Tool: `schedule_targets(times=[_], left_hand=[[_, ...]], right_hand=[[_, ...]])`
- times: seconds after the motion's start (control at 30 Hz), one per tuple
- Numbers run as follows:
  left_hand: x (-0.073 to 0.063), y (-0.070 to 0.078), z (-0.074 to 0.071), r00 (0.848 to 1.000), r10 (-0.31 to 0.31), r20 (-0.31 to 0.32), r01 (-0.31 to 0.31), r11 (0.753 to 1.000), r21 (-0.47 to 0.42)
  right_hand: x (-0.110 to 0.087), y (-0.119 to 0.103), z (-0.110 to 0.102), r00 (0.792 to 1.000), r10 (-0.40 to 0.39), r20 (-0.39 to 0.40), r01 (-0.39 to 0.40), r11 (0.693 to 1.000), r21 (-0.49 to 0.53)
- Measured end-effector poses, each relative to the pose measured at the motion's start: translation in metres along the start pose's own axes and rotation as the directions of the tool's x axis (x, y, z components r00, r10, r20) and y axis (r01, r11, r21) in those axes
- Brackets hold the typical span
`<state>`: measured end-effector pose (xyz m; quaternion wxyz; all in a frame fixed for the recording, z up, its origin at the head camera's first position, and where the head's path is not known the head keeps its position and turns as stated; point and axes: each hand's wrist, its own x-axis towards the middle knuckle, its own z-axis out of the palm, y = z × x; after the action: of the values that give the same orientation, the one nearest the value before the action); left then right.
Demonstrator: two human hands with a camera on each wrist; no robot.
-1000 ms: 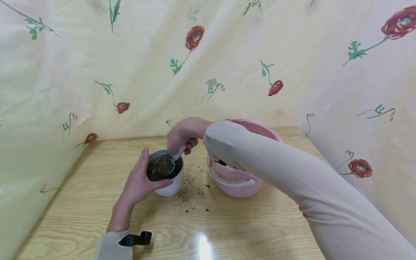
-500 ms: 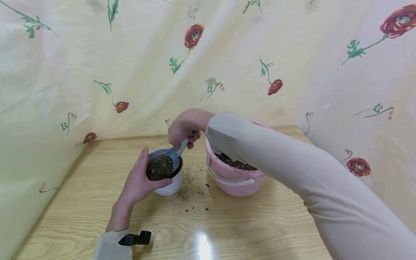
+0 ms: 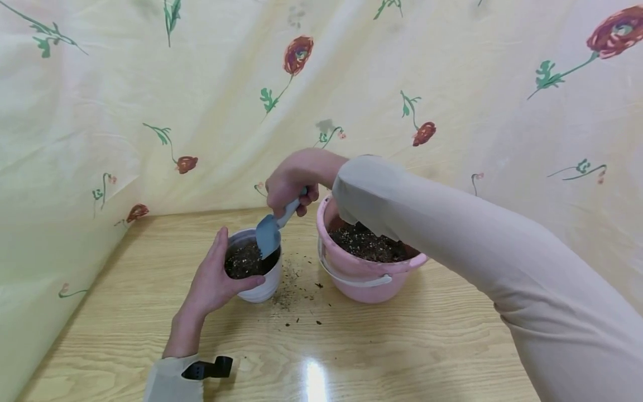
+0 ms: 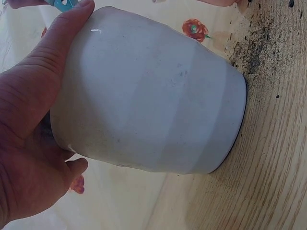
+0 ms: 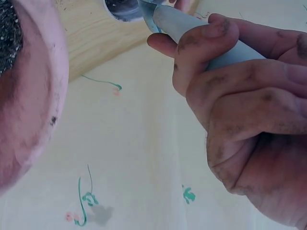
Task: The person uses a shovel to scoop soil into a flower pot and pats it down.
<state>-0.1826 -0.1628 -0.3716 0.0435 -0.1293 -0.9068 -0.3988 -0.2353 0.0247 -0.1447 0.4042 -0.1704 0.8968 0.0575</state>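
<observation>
My right hand [image 3: 291, 190] is curled tightly round the handle of the trowel [image 3: 268, 235], its blade slanting down at the pot's mouth; whether the tip touches the soil [image 3: 245, 262] I can't tell. My left hand [image 3: 213, 282] grips the pot [image 3: 262, 287] near its rim, thumb and fingers spread wide apart. The pot stands upright on the table [image 3: 402, 346], beside the bucket [image 3: 369, 291].

Pot [image 4: 148, 96] smooth, matt, plastic-looking; scoop [image 3: 268, 237] likewise. Bucket [image 3: 369, 292] smooth plastic. Soil [image 3: 369, 245] rough, crumbly. Tabletop [image 3: 402, 346] glossy, wood-grained. Sleeve [image 3: 442, 223] matt cloth.
</observation>
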Motion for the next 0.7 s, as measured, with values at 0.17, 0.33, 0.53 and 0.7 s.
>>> schedule_targets(times=[0.17,0.33,0.53,0.7], left_hand=[[-0.001,0.001,0.000,1.000,0.005,0.002,-0.005,1.000,-0.001],[-0.001,0.002,-0.001,1.000,0.001,0.009,-0.001,1.000,-0.003],[0.000,0.002,-0.001,1.000,0.002,0.012,-0.002,1.000,0.006],[-0.001,0.001,0.000,1.000,0.008,0.010,-0.008,1.000,0.012]], right_hand=[[-0.013,0.005,-0.002,1.000,-0.007,-0.023,0.007,1.000,0.011],[-0.025,0.010,-0.002,0.999,-0.008,-0.050,0.008,1.000,-0.003],[-0.032,0.022,0.004,0.994,-0.071,-0.089,0.069,0.997,-0.019],[-0.037,0.028,0.008,0.986,-0.127,-0.111,0.124,0.992,-0.032]])
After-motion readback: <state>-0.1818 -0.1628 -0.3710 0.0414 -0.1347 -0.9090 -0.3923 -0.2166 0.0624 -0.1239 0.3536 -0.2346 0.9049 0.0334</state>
